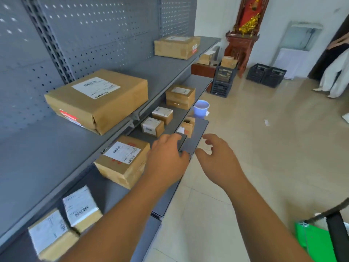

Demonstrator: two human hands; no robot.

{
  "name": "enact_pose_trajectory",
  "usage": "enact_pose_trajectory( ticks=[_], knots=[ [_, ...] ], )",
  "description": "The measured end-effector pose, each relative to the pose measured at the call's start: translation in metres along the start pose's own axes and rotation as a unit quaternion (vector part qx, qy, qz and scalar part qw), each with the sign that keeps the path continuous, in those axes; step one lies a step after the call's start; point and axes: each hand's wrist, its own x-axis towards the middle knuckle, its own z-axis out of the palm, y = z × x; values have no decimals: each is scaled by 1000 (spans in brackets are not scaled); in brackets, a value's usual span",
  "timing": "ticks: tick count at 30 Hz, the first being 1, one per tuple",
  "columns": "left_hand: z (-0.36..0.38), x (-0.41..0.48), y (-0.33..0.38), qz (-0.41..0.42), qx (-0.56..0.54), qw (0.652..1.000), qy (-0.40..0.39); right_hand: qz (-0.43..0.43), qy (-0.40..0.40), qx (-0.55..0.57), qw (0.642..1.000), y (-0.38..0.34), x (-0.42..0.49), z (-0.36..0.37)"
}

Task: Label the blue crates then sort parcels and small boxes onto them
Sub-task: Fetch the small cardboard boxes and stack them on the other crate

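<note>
Left hand [166,157], empty with fingers loosely spread, hovers palm-down beside a labelled parcel [122,160] on the middle grey shelf [117,193]. Right hand [219,157], also empty with fingers curled apart, hangs over the tiled floor [264,148]. Small boxes [157,121] sit farther along that shelf. Two stacked dark crates [222,82] stand at the shelf's far end, two more [266,75] near the wall.
</note>
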Motion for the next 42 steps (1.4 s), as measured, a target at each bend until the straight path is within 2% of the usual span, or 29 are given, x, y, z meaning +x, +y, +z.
enact_pose_trajectory(
  ticks=[6, 12, 19, 28, 37, 42],
  knots=[
    [8, 4, -23, -116, 25, 992, 47, -53, -122, 7, 991, -2, 39, 31],
    [-5, -29, -63, -231, 30, 969, 86, -116, -232, -12, 966, -32, 43, 86],
    [-26, -73, -132, -338, 25, 935, 103, -186, -307, -51, 932, -75, 19, 160],
    [-23, -110, -188, -447, 34, 888, 101, -216, -408, -101, 881, -74, 1, 246],
    [6, -124, -220, -533, 25, 837, 123, -285, -453, -168, 827, -64, -4, 306],
    [15, -136, -253, -559, 51, 815, 143, -283, -436, -188, 833, -50, -10, 343]
  ],
)
